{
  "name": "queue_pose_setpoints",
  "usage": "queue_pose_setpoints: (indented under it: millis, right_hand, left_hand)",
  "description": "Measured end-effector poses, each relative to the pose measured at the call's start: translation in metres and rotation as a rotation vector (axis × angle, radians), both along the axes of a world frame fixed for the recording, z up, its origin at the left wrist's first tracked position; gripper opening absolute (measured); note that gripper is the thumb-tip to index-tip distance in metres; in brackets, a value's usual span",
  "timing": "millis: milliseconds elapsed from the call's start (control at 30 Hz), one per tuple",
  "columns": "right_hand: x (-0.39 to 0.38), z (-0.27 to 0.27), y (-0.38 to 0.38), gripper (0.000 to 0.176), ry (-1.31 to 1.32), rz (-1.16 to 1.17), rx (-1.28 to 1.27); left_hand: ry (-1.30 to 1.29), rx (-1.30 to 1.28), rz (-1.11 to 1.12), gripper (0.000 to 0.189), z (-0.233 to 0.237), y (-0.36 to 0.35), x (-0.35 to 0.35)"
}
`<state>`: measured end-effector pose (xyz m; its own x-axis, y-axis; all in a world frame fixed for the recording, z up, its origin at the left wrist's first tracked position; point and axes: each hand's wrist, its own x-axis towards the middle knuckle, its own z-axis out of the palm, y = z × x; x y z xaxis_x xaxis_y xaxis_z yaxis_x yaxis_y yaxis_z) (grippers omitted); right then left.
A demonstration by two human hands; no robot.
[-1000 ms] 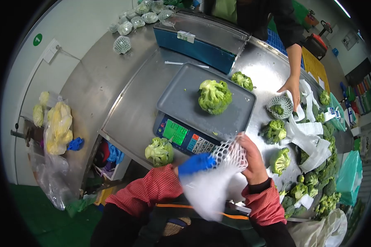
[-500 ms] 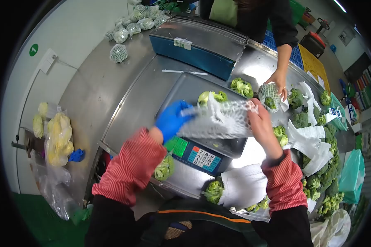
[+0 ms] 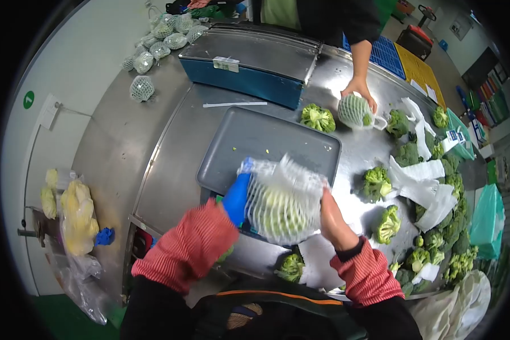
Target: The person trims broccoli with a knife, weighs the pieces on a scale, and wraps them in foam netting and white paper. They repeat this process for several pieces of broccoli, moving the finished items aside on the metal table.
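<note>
Between my hands is a broccoli head wrapped in white foam netting (image 3: pixel 280 209), held in front of the lower part of the grey scale tray (image 3: pixel 255 133). My left hand (image 3: pixel 238 195), in a blue glove, grips the netting's left side. Bare and partly behind the netting, my right hand (image 3: pixel 334 218) grips its right side. The scale's keypad is mostly hidden behind the netted broccoli. Beyond the tray's top right corner lies a loose broccoli head (image 3: pixel 318 117).
A co-worker's hand (image 3: pixel 360 90) holds another netted broccoli (image 3: pixel 355 111). Piled broccoli (image 3: pixel 450 221) and white netting sleeves (image 3: pixel 419 181) lie at the right. Wrapped heads (image 3: pixel 158 50) are at the back left. A blue-fronted machine (image 3: pixel 241 82) stands behind the tray.
My hands and the netting have moved down toward me. The broccoli that was on the tray now shows inside the netting. The co-worker's netted broccoli is more fully covered.
</note>
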<state>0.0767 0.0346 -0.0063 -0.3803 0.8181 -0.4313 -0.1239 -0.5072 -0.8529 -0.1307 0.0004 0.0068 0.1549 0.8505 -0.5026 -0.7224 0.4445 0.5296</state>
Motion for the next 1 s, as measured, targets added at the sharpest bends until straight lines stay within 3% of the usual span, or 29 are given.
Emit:
queue_pose_setpoints:
  millis: [67,133,200,233,267,333,367,433,467,533,567,600,667,700,767,900,933,1000]
  right_hand:
    - [0.022,-0.023,-0.029,0.048,-0.082,0.068,0.052]
    - [0.034,0.010,-0.050,0.044,0.096,0.045,-0.255]
    - [0.043,0.021,-0.063,0.039,0.295,0.072,-0.439]
    - [0.049,0.020,-0.068,0.037,0.403,0.112,-0.471]
    - [0.056,0.019,-0.072,0.035,0.511,0.152,-0.501]
    - [0.062,0.007,-0.096,0.040,0.334,0.271,-0.509]
    - [0.057,0.024,-0.108,0.042,0.303,0.303,-0.513]
    - [0.055,0.026,-0.115,0.049,0.345,0.338,-0.472]
    - [0.049,0.032,-0.109,0.047,0.350,0.184,-0.523]
    - [0.040,0.021,-0.082,0.039,0.348,0.095,-0.503]
    - [0.032,0.014,-0.066,0.037,0.372,0.018,-0.446]
    - [0.023,0.007,-0.050,0.034,0.397,-0.058,-0.389]
    - [0.011,-0.001,-0.024,0.028,0.178,-0.138,-0.247]
    - [0.007,-0.005,-0.014,0.026,0.166,-0.148,-0.188]
    - [0.011,-0.004,-0.010,0.027,-0.129,0.010,0.068]
    - [0.034,0.008,-0.013,0.031,-0.603,0.071,0.619]
    - [0.041,0.013,-0.013,0.033,-0.712,0.066,0.761]
    - [0.046,0.023,-0.005,0.043,-0.688,-0.005,0.724]
  left_hand:
    - [-0.217,-0.116,0.011,0.057,-0.011,-0.051,0.005]
    - [-0.450,-0.169,-0.032,0.050,-0.019,-0.093,0.015]
    - [-0.048,-0.052,-0.032,0.048,0.014,-0.111,0.040]
    - [-0.116,-0.166,-0.012,0.046,0.011,-0.122,0.042]
    - [-0.290,-0.091,-0.021,0.045,0.008,-0.129,0.041]
    - [-0.631,0.067,-0.041,0.045,0.006,-0.134,0.037]
    - [-0.086,-0.048,-0.073,0.045,0.022,-0.132,0.037]
    - [-0.385,-0.075,0.086,0.045,0.007,-0.125,0.040]
    - [-0.535,-0.088,0.162,0.045,-0.001,-0.119,0.043]
    - [-0.370,-0.063,0.284,0.046,-0.013,-0.086,0.043]
    - [-0.139,0.310,0.236,0.046,-0.030,-0.069,0.040]
    - [-0.404,0.205,0.277,0.043,-0.019,-0.047,0.039]
    - [0.029,0.444,0.258,0.039,-0.044,-0.014,0.035]
    - [0.002,0.359,0.346,0.039,-0.054,-0.004,0.035]
    - [-0.052,0.184,0.520,0.039,-0.056,0.011,0.038]
    - [-0.015,0.037,0.261,0.042,-0.015,-0.022,0.052]
    - [0.099,-0.088,0.047,0.042,0.005,-0.037,0.049]
    - [0.332,-0.342,-0.388,0.044,0.035,-0.057,0.031]
